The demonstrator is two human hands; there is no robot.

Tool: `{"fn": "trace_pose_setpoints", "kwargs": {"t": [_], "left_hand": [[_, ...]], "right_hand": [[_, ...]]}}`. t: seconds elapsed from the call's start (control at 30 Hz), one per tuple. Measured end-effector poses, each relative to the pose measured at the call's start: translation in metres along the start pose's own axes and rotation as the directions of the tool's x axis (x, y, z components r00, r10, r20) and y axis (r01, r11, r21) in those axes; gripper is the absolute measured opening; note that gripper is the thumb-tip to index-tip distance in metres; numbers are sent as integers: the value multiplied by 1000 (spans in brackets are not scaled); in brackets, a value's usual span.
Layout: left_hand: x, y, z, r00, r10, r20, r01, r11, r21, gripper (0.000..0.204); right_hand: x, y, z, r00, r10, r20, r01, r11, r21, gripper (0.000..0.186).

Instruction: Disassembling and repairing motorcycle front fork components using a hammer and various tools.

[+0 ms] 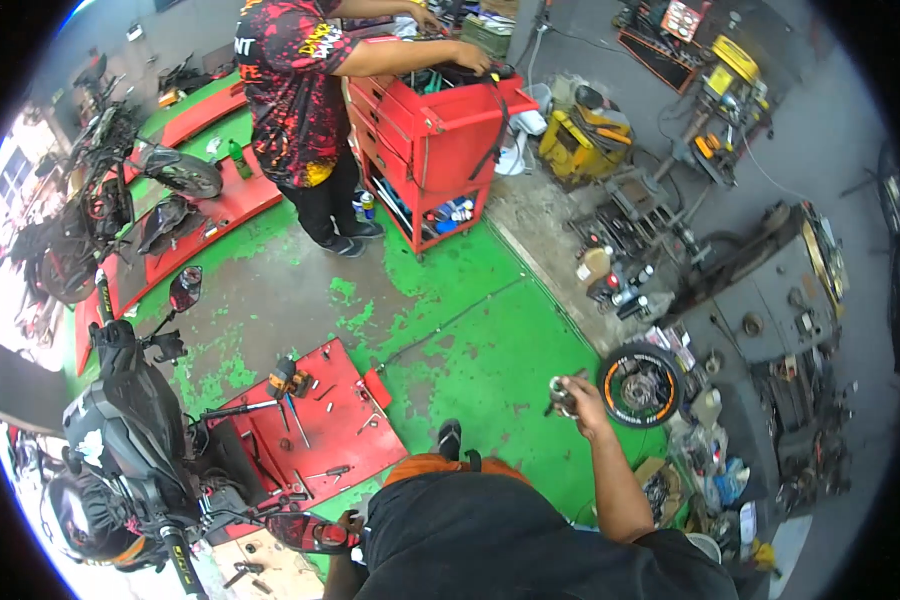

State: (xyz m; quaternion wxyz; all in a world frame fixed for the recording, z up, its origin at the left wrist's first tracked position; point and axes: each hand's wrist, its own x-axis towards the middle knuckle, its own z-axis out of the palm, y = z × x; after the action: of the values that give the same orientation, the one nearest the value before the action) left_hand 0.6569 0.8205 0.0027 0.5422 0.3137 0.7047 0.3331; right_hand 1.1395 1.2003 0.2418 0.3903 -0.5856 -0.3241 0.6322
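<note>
My right hand is raised over the green floor, its fingers closed around a small dark metal part with a short rod sticking out. What kind of part it is cannot be made out. My left hand shows only in part, low beside my body and close to a red motorcycle mirror. Its fingers are too hidden to read. The black motorcycle stands to my left. Beside it, a red lift platform carries an orange-and-black power tool, screwdrivers and several loose small parts.
Ahead, another person reaches over a red tool trolley. A wheel with an orange-striped rim lies to the right, near a grey workbench and a cardboard box. A second motorcycle is at far left.
</note>
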Motion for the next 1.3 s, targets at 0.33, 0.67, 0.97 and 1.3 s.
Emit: {"fn": "trace_pose_setpoints", "kwargs": {"t": [0.33, 0.67, 0.97, 1.3], "left_hand": [[130, 344, 107, 816, 447, -367, -383, 893, 238, 29], [83, 882, 227, 39, 966, 257, -762, -137, 633, 33], [82, 959, 240, 164, 916, 366, -534, -230, 814, 44], [75, 919, 156, 431, 890, 148, -401, 42, 915, 14]], "right_hand": [[121, 40, -203, 898, 339, -279, -341, 939, 41, 21], [274, -48, -271, 898, 364, -247, -361, 931, 57, 22], [396, -108, -241, 969, 226, -100, -236, 967, -102, 23], [388, -79, -177, 952, 288, -104, -301, 940, -160, 18]]}}
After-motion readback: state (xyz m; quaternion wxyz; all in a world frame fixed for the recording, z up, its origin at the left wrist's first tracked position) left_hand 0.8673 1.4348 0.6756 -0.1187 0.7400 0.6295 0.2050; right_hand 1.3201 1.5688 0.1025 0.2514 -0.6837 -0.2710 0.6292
